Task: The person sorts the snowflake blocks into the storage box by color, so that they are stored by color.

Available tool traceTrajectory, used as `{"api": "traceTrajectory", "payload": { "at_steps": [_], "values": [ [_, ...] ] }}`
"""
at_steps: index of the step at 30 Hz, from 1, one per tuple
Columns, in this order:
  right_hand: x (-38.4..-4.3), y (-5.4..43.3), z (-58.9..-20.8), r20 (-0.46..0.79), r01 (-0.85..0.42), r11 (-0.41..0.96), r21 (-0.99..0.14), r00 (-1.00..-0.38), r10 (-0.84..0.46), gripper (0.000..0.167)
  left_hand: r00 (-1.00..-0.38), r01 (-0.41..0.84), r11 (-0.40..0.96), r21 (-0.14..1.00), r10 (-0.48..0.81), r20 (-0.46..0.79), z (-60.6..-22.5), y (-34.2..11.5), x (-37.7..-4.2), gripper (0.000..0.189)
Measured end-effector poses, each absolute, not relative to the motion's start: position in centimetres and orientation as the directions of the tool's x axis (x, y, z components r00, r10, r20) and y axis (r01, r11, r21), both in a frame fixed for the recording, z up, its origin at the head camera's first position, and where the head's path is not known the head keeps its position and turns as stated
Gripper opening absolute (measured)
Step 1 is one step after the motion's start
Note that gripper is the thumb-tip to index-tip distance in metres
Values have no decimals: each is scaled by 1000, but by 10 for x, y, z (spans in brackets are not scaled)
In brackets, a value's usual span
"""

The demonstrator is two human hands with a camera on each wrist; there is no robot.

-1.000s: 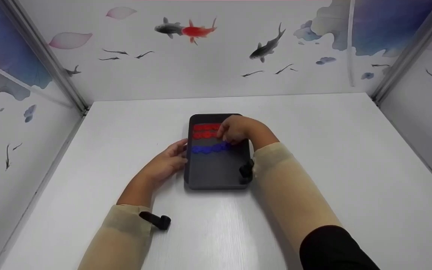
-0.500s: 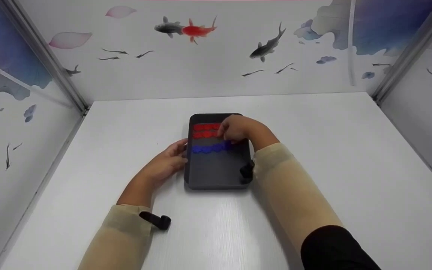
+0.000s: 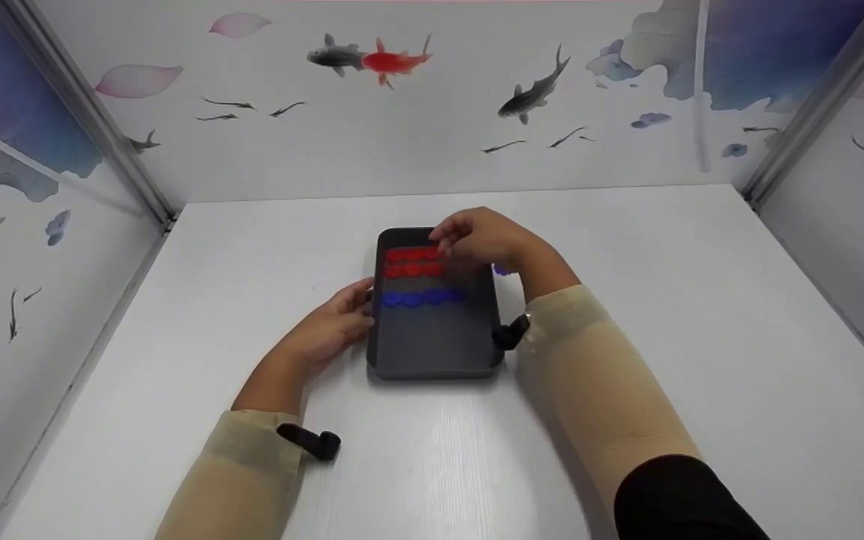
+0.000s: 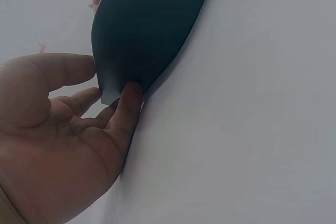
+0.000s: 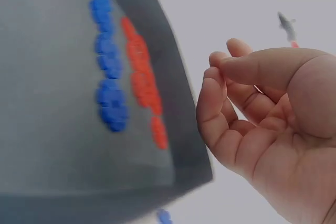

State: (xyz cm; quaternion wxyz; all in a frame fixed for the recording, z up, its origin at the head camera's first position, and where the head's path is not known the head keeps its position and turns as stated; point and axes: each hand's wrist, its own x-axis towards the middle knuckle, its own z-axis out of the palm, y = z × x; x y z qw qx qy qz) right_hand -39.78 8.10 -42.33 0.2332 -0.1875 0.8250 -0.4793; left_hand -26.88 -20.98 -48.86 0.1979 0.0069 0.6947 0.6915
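A dark grey rectangular tray (image 3: 432, 345) lies on the white table. Inside it, two rows of red flower-shaped discs (image 3: 411, 262) run along the far end, with a row of blue flower-shaped discs (image 3: 413, 298) nearer the person. My left hand (image 3: 331, 326) rests against the tray's left wall; the left wrist view shows fingertips touching the wall's outer side (image 4: 152, 19). Over the tray's far right corner is my right hand (image 3: 492, 236). In the right wrist view its thumb and forefinger meet, fingers loosely curled, and nothing shows between them.
More blue discs (image 3: 505, 270) lie on the table to the right of the tray, partly hidden behind my right wrist. White panels (image 3: 417, 142) printed with fish enclose the table at the back and sides. Each forearm carries a small black wrist camera (image 3: 319, 444).
My right hand has lifted from the end of the blue row and moved up and to the right, uncovering discs outside the tray. My left hand has stayed put.
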Motion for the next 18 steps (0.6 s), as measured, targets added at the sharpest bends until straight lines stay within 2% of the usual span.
{"api": "traceTrajectory", "payload": {
  "at_steps": [8, 18],
  "values": [
    [-395, 115, -408, -168, -84, 484, -871, -875, -454, 32, -920, -254, 38, 967, 298, -253, -488, -210, -269, 79],
    [-396, 171, -433, -230, 30, 511, -859, -914, -334, 33, -919, -261, 56, 964, 292, -265, -488, -210, -270, 79]
  ]
}}
